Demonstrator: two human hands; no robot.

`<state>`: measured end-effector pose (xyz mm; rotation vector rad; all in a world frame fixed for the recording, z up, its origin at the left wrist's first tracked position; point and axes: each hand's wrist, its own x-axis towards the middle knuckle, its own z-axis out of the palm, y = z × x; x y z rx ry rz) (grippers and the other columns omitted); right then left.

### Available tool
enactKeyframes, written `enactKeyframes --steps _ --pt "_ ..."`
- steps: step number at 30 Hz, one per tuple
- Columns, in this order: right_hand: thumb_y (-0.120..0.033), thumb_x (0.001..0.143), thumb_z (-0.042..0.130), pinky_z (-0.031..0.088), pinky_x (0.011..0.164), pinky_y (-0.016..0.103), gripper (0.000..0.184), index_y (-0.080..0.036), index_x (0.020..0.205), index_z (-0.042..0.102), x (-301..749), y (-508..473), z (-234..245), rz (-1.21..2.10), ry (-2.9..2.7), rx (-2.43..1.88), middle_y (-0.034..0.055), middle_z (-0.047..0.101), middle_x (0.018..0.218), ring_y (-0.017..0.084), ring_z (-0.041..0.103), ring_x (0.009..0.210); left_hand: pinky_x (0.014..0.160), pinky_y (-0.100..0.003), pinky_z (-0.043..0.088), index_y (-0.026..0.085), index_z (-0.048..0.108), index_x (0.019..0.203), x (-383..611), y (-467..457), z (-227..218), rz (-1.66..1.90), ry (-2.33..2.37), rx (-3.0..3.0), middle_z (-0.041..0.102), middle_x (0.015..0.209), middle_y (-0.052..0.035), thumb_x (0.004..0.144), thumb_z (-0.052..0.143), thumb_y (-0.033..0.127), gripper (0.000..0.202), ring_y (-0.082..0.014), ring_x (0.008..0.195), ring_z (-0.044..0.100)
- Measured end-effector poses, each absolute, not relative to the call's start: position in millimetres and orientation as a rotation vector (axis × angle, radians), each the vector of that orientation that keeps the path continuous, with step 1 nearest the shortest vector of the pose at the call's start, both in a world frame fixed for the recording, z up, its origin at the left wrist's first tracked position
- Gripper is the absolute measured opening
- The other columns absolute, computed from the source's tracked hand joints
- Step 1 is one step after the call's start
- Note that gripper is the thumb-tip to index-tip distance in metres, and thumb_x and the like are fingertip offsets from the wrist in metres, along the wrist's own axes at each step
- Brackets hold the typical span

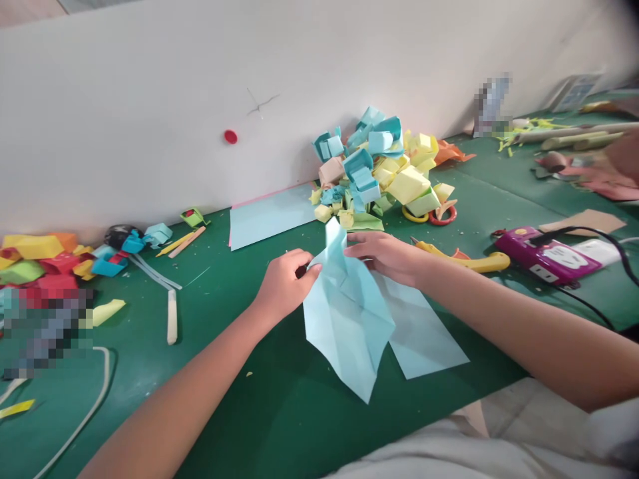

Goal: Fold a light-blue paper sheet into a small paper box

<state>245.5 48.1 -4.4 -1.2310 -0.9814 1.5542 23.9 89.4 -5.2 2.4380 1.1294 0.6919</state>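
A light blue sheet of paper (347,319), partly folded and creased, rises off the green table mat (239,372) in front of me. My left hand (283,283) pinches its upper left edge with fingers closed. My right hand (387,256) grips its upper right part near the raised tip. A second light blue sheet (424,336) lies flat beneath and to the right.
A pile of folded blue and yellow paper pieces (379,173) sits against the white wall. Another blue sheet (272,216) lies by the wall. A yellow cutter (466,259), a purple power strip (546,256), scissors rings (432,214) and coloured scraps (44,263) at left surround the mat.
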Motion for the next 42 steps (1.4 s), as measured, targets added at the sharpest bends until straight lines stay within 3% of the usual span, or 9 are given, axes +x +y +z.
enactKeyframes --steps 5,10,12,18,23,26,32,36,42 --pt "-0.023 0.075 0.068 0.057 0.082 0.042 0.030 -0.020 0.104 0.075 243.2 47.2 -6.7 1.492 -1.031 -1.179 0.0075 0.076 0.094 0.028 0.071 0.092 0.057 -0.029 0.032 0.021 0.033 0.062 21.9 88.4 -4.5 0.601 1.071 2.547 0.042 0.066 0.0021 0.092 0.054 0.029 0.037 -0.0144 0.058 0.042" --pt "-0.032 0.079 0.068 0.051 0.095 0.046 0.024 -0.026 0.100 0.078 243.2 47.4 -13.5 1.263 -1.228 -1.308 0.0054 0.075 0.103 0.030 0.065 0.110 0.068 -0.030 0.043 0.021 0.056 0.076 24.0 83.3 -2.0 0.498 0.929 2.621 0.062 0.082 -0.0034 0.103 0.037 0.032 0.035 -0.0194 0.080 0.060" --pt "-0.034 0.081 0.067 0.050 0.096 0.046 0.025 -0.027 0.102 0.079 243.9 47.3 -15.3 1.238 -1.317 -1.296 0.0052 0.075 0.105 0.030 0.064 0.112 0.069 -0.029 0.043 0.021 0.062 0.079 24.5 83.1 -2.6 0.500 0.951 2.616 0.066 0.087 -0.0038 0.103 0.039 0.034 0.035 -0.0198 0.082 0.062" --pt "-0.033 0.082 0.069 0.053 0.091 0.045 0.026 -0.028 0.105 0.080 244.1 46.9 -15.3 1.277 -1.355 -1.257 0.0050 0.077 0.101 0.029 0.067 0.105 0.053 -0.029 0.033 0.021 0.062 0.057 21.7 90.3 -5.7 0.483 1.131 2.427 0.059 0.060 0.0010 0.096 0.054 0.048 0.048 -0.0146 0.056 0.051" --pt "-0.036 0.084 0.068 0.054 0.081 0.038 0.027 -0.025 0.107 0.079 240.6 42.1 -10.1 1.441 -1.389 -1.160 0.0028 0.076 0.091 0.024 0.069 0.090 0.050 -0.028 0.034 0.024 0.076 0.070 24.4 87.4 -2.6 0.563 1.280 2.284 0.066 0.059 0.0015 0.084 0.068 0.050 0.031 -0.0158 0.053 0.055" --pt "-0.039 0.085 0.068 0.051 0.071 0.032 0.027 -0.024 0.104 0.078 235.8 39.1 -6.2 1.417 -1.461 -1.225 0.0011 0.074 0.089 0.020 0.066 0.081 0.050 -0.028 0.036 0.024 0.072 0.065 29.1 81.8 -0.1 0.622 1.391 2.262 0.068 0.061 0.0013 0.078 0.075 0.049 0.029 -0.0168 0.054 0.059" --pt "-0.038 0.079 0.070 0.042 0.061 0.028 0.017 -0.021 0.081 0.075 230.3 38.5 -3.5 1.035 -1.535 -1.467 -0.0016 0.065 0.075 0.015 0.055 0.069 0.049 -0.028 0.032 0.021 0.057 0.058 35.4 72.8 1.1 0.674 1.461 2.288 0.060 0.056 0.0027 0.074 0.078 0.050 0.039 -0.0148 0.053 0.053" --pt "-0.036 0.079 0.069 0.041 0.060 0.028 0.017 -0.020 0.082 0.073 234.3 40.0 -6.9 1.075 -1.537 -1.395 -0.0018 0.062 0.072 0.015 0.054 0.067 0.052 -0.027 0.037 0.021 0.055 0.067 32.8 76.6 -3.8 0.722 1.351 2.161 0.057 0.062 0.0039 0.076 0.076 0.048 0.035 -0.0133 0.056 0.052" --pt "-0.034 0.077 0.071 0.047 0.061 0.029 0.016 -0.020 0.086 0.072 239.1 45.6 -14.7 1.179 -1.486 -1.293 0.0002 0.069 0.077 0.017 0.061 0.068 0.061 -0.029 0.049 0.021 0.064 0.097 26.2 91.6 -16.4 0.648 1.081 1.810 0.070 0.091 -0.0026 0.076 0.076 0.046 0.035 -0.0165 0.068 0.064"
